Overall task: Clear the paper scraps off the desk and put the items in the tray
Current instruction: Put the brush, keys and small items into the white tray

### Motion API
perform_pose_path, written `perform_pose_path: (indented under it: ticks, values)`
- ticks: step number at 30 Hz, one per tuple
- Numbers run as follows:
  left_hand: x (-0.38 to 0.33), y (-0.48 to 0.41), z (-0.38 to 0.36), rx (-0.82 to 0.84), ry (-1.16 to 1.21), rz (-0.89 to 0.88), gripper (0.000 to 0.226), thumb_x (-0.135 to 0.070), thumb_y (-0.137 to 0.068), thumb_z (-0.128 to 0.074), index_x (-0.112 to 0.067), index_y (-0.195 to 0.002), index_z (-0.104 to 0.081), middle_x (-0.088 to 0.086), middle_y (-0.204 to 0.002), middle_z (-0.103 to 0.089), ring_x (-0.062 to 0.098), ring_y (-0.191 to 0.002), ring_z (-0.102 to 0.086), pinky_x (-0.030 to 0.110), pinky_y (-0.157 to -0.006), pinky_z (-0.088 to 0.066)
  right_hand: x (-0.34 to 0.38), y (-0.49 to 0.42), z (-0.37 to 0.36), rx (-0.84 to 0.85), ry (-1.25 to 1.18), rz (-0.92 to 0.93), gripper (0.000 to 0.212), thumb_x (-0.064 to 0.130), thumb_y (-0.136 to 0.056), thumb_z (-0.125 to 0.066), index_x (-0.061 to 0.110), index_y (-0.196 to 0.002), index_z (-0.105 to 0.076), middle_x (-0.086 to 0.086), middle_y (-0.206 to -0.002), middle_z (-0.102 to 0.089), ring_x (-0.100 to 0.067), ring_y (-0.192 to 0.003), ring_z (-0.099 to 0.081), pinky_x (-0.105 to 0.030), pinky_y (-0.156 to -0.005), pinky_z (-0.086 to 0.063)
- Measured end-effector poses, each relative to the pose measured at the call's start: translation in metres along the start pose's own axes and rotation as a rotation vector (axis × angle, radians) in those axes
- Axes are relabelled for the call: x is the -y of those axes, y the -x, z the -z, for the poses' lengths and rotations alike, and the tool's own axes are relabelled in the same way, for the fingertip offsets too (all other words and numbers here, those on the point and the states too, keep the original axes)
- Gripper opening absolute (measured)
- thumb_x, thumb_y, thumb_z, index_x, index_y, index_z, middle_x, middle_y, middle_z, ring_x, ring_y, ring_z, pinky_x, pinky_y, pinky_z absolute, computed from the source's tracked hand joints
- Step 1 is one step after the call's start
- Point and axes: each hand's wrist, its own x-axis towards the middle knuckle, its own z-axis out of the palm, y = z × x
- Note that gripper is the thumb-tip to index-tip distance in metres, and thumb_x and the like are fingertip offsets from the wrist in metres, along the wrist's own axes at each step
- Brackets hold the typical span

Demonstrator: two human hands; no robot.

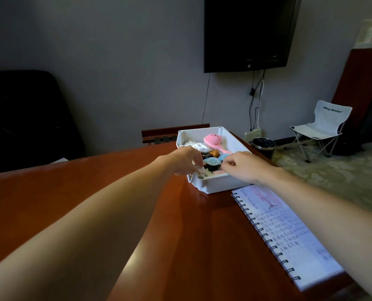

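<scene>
A white plastic tray (215,184) stands on the wooden desk (107,183) near its far right edge. It holds a pink brush (214,141), crumpled white paper (195,146), pale blue lidded cups (212,161) and other small items. My left hand (184,160) reaches over the tray's near left corner with a small white cylinder (201,170) at its fingertips. My right hand (244,166) hovers over the tray's near right side, fingers curled together; whether it holds anything is hidden.
An open spiral notebook (282,231) lies on the desk under my right forearm. Beyond the desk are a wooden chair back (159,133), a black bin (264,146), a folding camp chair (319,129) and a wall-mounted screen (248,33).
</scene>
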Motion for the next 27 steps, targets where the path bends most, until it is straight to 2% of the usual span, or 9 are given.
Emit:
perform_pose_path:
  ticks: [3,7,11,13,16,19,22,25,27]
  values:
    - [-0.001,-0.001,-0.004,0.028,0.007,0.015,0.028,0.001,-0.09,-0.059,-0.018,-0.109,-0.069,0.002,-0.123,-0.062,0.019,-0.112,-0.058,0.026,-0.091,-0.048,0.002,0.0,0.001,0.017,0.012,-0.02,0.028,0.033,-0.089,-0.044,0.015,-0.069,-0.051,-0.003,-0.072,-0.049,-0.02,-0.064,-0.037,-0.032,-0.057,-0.026]
    - [-0.003,0.001,-0.007,0.043,0.037,0.028,0.041,0.009,-0.088,-0.047,-0.016,-0.114,-0.067,0.003,-0.127,-0.06,0.017,-0.11,-0.055,0.024,-0.087,-0.046,0.004,0.003,0.003,0.017,0.041,-0.03,0.027,0.031,-0.09,-0.042,0.019,-0.065,-0.044,0.001,-0.07,-0.045,-0.019,-0.063,-0.036,-0.032,-0.054,-0.024]
    - [0.0,0.001,-0.01,0.029,0.054,0.026,0.041,0.009,-0.09,-0.048,-0.018,-0.115,-0.067,0.001,-0.125,-0.059,0.015,-0.105,-0.053,0.023,-0.08,-0.045,0.002,0.0,0.002,0.015,0.073,-0.026,0.028,0.031,-0.09,-0.042,0.019,-0.065,-0.043,-0.001,-0.072,-0.047,-0.018,-0.064,-0.037,-0.033,-0.055,-0.026]
    - [0.001,0.004,-0.009,0.01,0.067,0.013,0.034,0.003,-0.093,-0.053,-0.019,-0.114,-0.067,-0.003,-0.117,-0.057,0.016,-0.107,-0.054,0.022,-0.078,-0.045,0.002,-0.002,0.002,0.0,0.077,-0.013,0.029,0.03,-0.09,-0.042,0.019,-0.064,-0.041,-0.001,-0.07,-0.046,-0.019,-0.065,-0.038,-0.033,-0.055,-0.026]
    - [0.0,0.012,-0.009,-0.058,0.076,-0.007,0.02,-0.016,-0.098,-0.056,-0.021,-0.114,-0.068,-0.007,-0.105,-0.052,0.014,-0.098,-0.05,0.02,-0.073,-0.041,0.001,-0.001,0.0,-0.067,0.131,0.037,0.028,0.028,-0.091,-0.039,0.017,-0.066,-0.045,-0.002,-0.071,-0.05,-0.023,-0.071,-0.042,-0.032,-0.059,-0.031]
    - [0.002,0.018,-0.01,-0.11,0.074,0.019,0.021,-0.029,-0.101,-0.049,-0.025,-0.114,-0.066,-0.001,-0.12,-0.06,0.021,-0.104,-0.055,0.033,-0.084,-0.049,0.0,0.0,-0.004,-0.138,0.228,0.097,0.033,0.032,-0.093,-0.035,0.022,-0.083,-0.065,0.002,-0.089,-0.065,-0.023,-0.091,-0.05,-0.036,-0.084,-0.034]
    - [0.004,0.029,-0.013,-0.116,0.07,0.063,0.028,-0.041,-0.101,-0.042,-0.03,-0.116,-0.062,0.004,-0.126,-0.06,0.026,-0.108,-0.056,0.045,-0.092,-0.05,0.003,0.005,-0.006,-0.084,0.265,0.051,0.037,0.044,-0.095,-0.031,0.031,-0.092,-0.066,0.005,-0.1,-0.061,-0.021,-0.103,-0.045,-0.038,-0.087,-0.027]
    - [0.001,0.045,-0.015,-0.079,0.002,0.063,0.04,-0.055,-0.099,-0.036,-0.029,-0.123,-0.057,0.005,-0.133,-0.055,0.025,-0.118,-0.05,0.048,-0.102,-0.038,0.006,0.01,-0.007,-0.079,0.29,0.006,0.042,0.054,-0.094,-0.027,0.036,-0.099,-0.065,0.006,-0.111,-0.056,-0.019,-0.116,-0.04,-0.041,-0.096,-0.022]
    - [-0.004,0.053,-0.017,-0.05,-0.04,0.079,0.048,-0.058,-0.099,-0.033,-0.027,-0.129,-0.054,0.004,-0.141,-0.05,0.024,-0.127,-0.043,0.049,-0.106,-0.029,0.006,0.012,-0.009,-0.046,0.295,-0.022,0.047,0.057,-0.094,-0.023,0.038,-0.116,-0.06,0.006,-0.125,-0.051,-0.018,-0.127,-0.034,-0.043,-0.103,-0.019]
